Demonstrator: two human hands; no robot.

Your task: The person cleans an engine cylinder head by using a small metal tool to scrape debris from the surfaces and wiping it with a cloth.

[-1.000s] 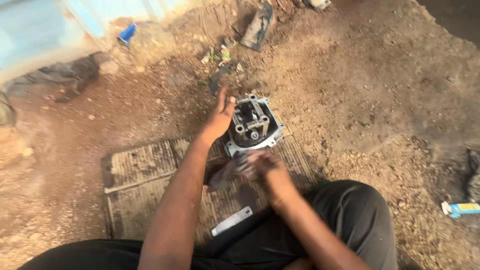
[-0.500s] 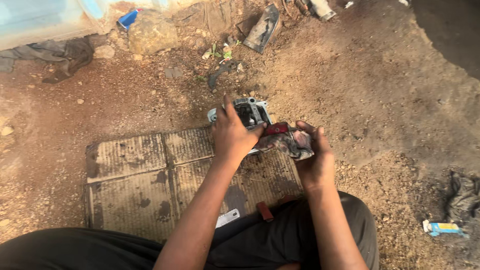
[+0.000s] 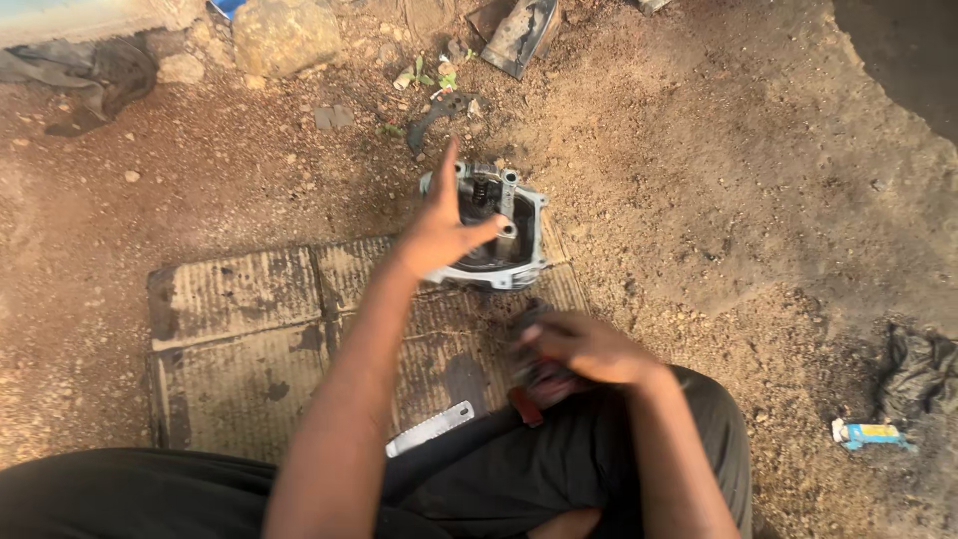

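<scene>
The person wears black trousers [image 3: 559, 469] at six o'clock, and both forearms are bare, without sleeves.

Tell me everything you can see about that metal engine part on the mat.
The metal engine part is a boxy, light-grey casting, open at the top, with dark, grimy parts and a spring inside. It rests at the far edge of a dirty ribbed mat, partly on bare earth. The left hand steadies its near-left side, thumb across the opening.

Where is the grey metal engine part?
In the head view, the grey metal engine part sits top centre, on the far edge of the ribbed mat, under the left hand.
</scene>
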